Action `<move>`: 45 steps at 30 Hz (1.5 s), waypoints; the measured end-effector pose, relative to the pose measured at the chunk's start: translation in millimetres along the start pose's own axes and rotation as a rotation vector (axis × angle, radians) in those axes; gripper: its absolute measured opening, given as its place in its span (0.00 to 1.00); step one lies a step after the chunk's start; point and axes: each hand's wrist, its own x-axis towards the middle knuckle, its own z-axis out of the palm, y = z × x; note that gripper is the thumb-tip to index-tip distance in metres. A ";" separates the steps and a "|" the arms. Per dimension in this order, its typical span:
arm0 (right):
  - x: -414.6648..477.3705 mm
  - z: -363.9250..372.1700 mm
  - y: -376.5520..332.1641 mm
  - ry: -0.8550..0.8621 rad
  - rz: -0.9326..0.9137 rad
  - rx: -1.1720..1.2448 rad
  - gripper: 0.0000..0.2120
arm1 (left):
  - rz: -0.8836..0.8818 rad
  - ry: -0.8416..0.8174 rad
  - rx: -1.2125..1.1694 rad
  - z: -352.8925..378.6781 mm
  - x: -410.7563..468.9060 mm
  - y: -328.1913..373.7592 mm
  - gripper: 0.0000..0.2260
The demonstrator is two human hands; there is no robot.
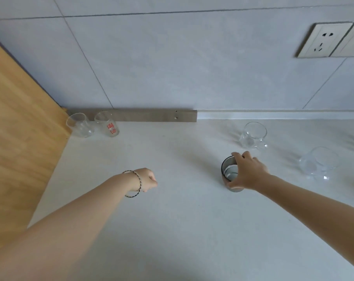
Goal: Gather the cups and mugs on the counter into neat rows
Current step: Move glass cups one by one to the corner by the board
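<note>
Right of centre on the pale matte counter (172, 220), the right hand (250, 172) grips an upright grey cylindrical cup (224, 177) from above, fingers (238, 156) curled over its dark rim. Left of centre, the left hand (146, 179) has its fingers curled into a fist, holding nothing. At upper left a plain tumbler (79, 125) stands just beside a red-printed tumbler (109, 124), and two rounded clear mugs, the far mug (252, 135) and the near mug (318, 163), stand at right.
</note>
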 end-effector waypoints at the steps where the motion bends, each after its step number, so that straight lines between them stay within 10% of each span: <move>1: 3.5 -0.2 -21.6 -0.012 -0.014 0.027 0.44 | -0.003 0.006 -0.001 -8.2 2.8 -16.3 0.06; 21: 168.5 -38.7 -336.4 0.082 -0.110 0.048 0.37 | -0.004 0.018 -0.024 -120.3 81.8 -200.5 0.16; 33: 153.7 -28.5 -303.5 0.074 -0.092 0.195 0.46 | 0.014 0.011 0.015 -111.4 71.4 -186.4 0.17; 45: 62.6 -19.7 -91.1 -0.129 0.063 0.089 0.23 | 0.161 0.057 0.148 -56.4 12.3 -44.0 0.14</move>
